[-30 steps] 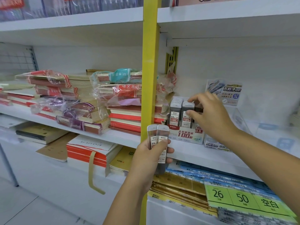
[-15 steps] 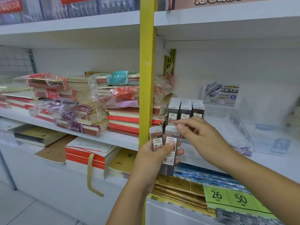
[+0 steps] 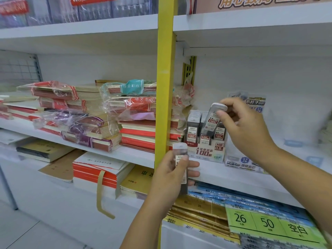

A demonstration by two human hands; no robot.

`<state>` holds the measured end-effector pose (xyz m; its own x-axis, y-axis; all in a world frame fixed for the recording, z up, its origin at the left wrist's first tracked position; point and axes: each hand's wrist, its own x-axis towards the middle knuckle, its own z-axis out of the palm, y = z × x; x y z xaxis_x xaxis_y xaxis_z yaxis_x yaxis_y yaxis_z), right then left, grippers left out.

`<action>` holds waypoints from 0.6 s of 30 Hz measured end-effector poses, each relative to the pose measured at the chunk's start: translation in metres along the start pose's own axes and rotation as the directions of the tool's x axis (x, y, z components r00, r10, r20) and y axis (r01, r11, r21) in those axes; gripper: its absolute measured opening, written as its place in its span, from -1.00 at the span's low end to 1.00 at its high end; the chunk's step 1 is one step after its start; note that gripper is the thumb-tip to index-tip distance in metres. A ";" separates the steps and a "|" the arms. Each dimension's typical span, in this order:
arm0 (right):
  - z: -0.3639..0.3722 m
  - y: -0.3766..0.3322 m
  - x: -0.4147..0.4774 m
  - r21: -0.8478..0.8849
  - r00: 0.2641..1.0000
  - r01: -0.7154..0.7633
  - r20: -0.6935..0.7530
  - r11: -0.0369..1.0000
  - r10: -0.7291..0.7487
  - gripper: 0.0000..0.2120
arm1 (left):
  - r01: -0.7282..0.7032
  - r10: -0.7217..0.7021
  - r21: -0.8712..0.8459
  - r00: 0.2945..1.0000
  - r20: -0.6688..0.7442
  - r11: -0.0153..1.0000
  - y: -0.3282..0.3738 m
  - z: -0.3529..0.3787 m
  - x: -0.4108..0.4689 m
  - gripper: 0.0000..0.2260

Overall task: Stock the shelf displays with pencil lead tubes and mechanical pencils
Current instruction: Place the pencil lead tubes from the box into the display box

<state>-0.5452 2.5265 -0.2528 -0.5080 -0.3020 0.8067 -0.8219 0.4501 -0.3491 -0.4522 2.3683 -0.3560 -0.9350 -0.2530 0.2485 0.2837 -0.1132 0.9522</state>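
Now stocking the display box.
Pinching the upper lead tube near its white cap between curled thumb and fingers of the right hand, just above the box's filled rows; long axis tilted, cap up and right, base down toward the box. Gripping the second lead tube upright, cap up, in the left hand, just below-left of the box.

Stacked notebooks beside yellow upright
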 end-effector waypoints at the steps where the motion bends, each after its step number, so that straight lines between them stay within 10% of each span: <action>1: 0.002 0.003 0.000 -0.042 0.999 0.008 0.032 0.999 -0.006 -0.87 | -0.010 0.010 0.012 1.000 -0.010 1.000 -0.001 0.000 0.000 -0.89; 18: 0.031 0.032 0.009 -0.507 0.998 0.055 0.054 0.860 -0.032 -0.72 | -0.002 0.007 0.048 0.996 -0.088 0.999 0.000 0.001 0.004 -0.86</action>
<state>-0.5841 2.5128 -0.2719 -0.4947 -0.3611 0.7905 -0.6039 0.7969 -0.0140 -0.4560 2.3687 -0.3549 -0.9107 -0.3374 0.2383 0.2754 -0.0660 0.9591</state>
